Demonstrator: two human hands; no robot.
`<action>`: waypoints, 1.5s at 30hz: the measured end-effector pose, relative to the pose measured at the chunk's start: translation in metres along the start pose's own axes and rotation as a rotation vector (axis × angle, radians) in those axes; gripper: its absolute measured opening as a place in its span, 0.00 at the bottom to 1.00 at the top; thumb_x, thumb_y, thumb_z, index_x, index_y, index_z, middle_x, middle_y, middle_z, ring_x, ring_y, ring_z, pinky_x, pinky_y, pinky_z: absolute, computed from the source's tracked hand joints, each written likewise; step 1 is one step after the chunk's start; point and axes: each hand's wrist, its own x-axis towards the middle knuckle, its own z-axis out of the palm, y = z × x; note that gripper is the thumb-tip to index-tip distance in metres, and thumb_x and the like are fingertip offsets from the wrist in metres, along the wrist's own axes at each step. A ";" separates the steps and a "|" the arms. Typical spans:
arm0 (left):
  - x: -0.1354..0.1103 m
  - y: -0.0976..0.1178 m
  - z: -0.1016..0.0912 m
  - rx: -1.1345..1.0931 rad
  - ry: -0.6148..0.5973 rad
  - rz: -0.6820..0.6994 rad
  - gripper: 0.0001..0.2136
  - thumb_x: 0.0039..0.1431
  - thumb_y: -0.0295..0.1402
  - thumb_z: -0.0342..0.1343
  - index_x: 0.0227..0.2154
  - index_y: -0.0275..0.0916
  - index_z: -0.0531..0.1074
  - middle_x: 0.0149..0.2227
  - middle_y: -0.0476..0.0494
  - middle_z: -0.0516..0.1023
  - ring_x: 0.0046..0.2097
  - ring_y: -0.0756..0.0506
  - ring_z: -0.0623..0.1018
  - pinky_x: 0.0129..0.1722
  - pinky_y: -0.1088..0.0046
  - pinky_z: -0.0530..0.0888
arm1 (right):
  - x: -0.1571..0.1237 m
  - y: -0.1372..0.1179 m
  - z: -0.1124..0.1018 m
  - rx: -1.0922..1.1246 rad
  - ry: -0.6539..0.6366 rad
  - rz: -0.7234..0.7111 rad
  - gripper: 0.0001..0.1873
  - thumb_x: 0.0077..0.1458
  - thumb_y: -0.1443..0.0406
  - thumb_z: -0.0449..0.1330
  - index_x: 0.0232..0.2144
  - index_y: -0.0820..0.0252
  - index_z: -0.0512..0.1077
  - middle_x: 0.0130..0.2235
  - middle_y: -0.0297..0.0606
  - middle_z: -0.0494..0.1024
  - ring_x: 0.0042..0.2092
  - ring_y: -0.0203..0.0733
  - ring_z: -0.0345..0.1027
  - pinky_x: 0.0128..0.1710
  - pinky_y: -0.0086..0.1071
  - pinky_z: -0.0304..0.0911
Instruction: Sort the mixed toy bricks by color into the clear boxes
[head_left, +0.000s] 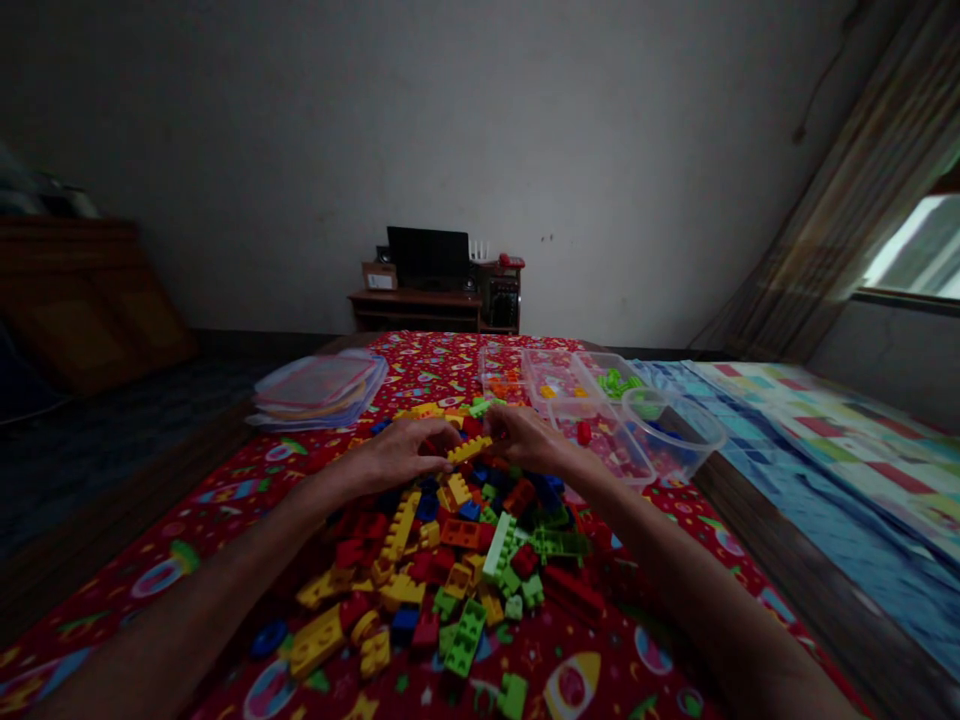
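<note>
The left hand (401,455) and the right hand (529,440) reach forward, palms down and fingers curled, and a long yellow brick (469,450) sits pinched between them, one end at each set of fingertips. Below the hands and arms spreads a loose heap of plastic building bricks (450,545) in yellow, red, green, blue and orange, lying on a red patterned cloth (592,620) and running towards its near edge. Just past the right hand, near the far edge of the cloth, stand clear plastic boxes (577,425) holding small pink pieces and bright green bricks (619,382), with a round clear tub (671,432) beside them, partly over the cloth's right edge. A stack of clear plastic bags (319,392) lies toward the far left corner. Beyond the cloth, a black monitor (427,258) stands on a low wooden desk (416,298) against the wall.
</note>
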 end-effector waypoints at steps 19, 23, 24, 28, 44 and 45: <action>0.005 -0.015 0.008 0.217 0.200 0.159 0.12 0.59 0.41 0.48 0.35 0.40 0.73 0.35 0.44 0.76 0.39 0.44 0.75 0.39 0.69 0.72 | -0.003 0.064 -0.054 -0.078 0.546 0.413 0.14 0.52 0.64 0.60 0.41 0.66 0.72 0.31 0.41 0.79 0.26 0.35 0.70 0.27 0.27 0.61; 0.005 -0.019 0.010 0.236 0.254 0.214 0.11 0.60 0.38 0.48 0.36 0.40 0.72 0.38 0.43 0.75 0.43 0.44 0.74 0.45 0.67 0.71 | -0.005 0.074 -0.058 -0.143 0.528 0.473 0.15 0.51 0.70 0.59 0.43 0.67 0.73 0.37 0.46 0.80 0.32 0.39 0.75 0.35 0.31 0.67; 0.005 -0.019 0.009 0.239 0.266 0.214 0.11 0.59 0.38 0.47 0.36 0.40 0.72 0.39 0.43 0.74 0.44 0.44 0.74 0.46 0.67 0.71 | -0.005 0.073 -0.057 -0.196 0.530 0.442 0.15 0.51 0.70 0.58 0.42 0.66 0.74 0.37 0.46 0.80 0.35 0.41 0.75 0.37 0.32 0.67; 0.004 -0.023 0.005 0.261 0.294 0.194 0.11 0.59 0.36 0.46 0.35 0.40 0.72 0.41 0.42 0.74 0.45 0.44 0.74 0.48 0.67 0.71 | -0.005 0.061 -0.056 -0.370 0.547 0.315 0.15 0.52 0.69 0.56 0.42 0.64 0.76 0.38 0.45 0.80 0.40 0.44 0.74 0.44 0.36 0.65; 0.003 -0.032 0.005 0.223 0.256 0.059 0.17 0.55 0.39 0.48 0.43 0.39 0.74 0.46 0.40 0.77 0.47 0.41 0.75 0.50 0.63 0.71 | -0.008 0.000 -0.027 -0.324 -0.156 0.104 0.09 0.53 0.69 0.58 0.36 0.64 0.76 0.32 0.40 0.77 0.31 0.36 0.66 0.29 0.27 0.54; 0.003 -0.030 0.003 0.193 0.253 0.060 0.15 0.54 0.40 0.49 0.38 0.40 0.75 0.43 0.42 0.78 0.45 0.42 0.76 0.48 0.64 0.72 | -0.007 0.000 -0.027 -0.300 -0.191 0.101 0.09 0.53 0.70 0.58 0.36 0.64 0.76 0.31 0.39 0.76 0.30 0.35 0.66 0.29 0.27 0.54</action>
